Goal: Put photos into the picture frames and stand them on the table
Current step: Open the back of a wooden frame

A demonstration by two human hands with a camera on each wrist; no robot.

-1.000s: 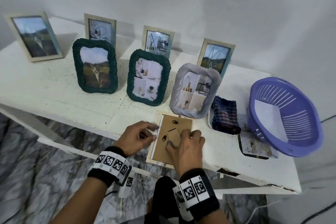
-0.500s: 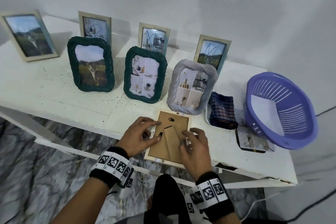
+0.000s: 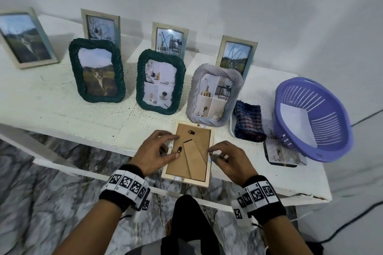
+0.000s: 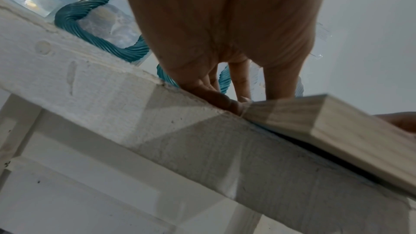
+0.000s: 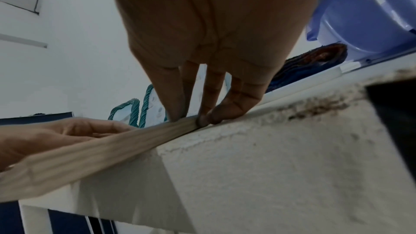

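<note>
We note right hand (image 3: 226, 161) quits backing stand (image 3: 194, 159), now at right rim of face-down wooden frame (image 3: 178, 166), table (image 3: 62, 114) near edge; grasp we cannot tell. Fingertips of left hand (image 3: 153, 151) press left clip (image 3: 179, 149), relaxed. We judge: clips fastening or loosening.

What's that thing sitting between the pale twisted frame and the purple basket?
A folded checked cloth lies there; the head view shows it plainly.

White table (image 3: 51, 109) w/ 7 upright frames (image 3: 97, 70) in 2 rows; wooden frame (image 3: 176, 166) face-down at front edge nr me, overhanging. Right side: folded checked cloth (image 3: 248, 123), purple basket (image 3: 327, 122), photos (image 3: 284, 154) by it.
</note>
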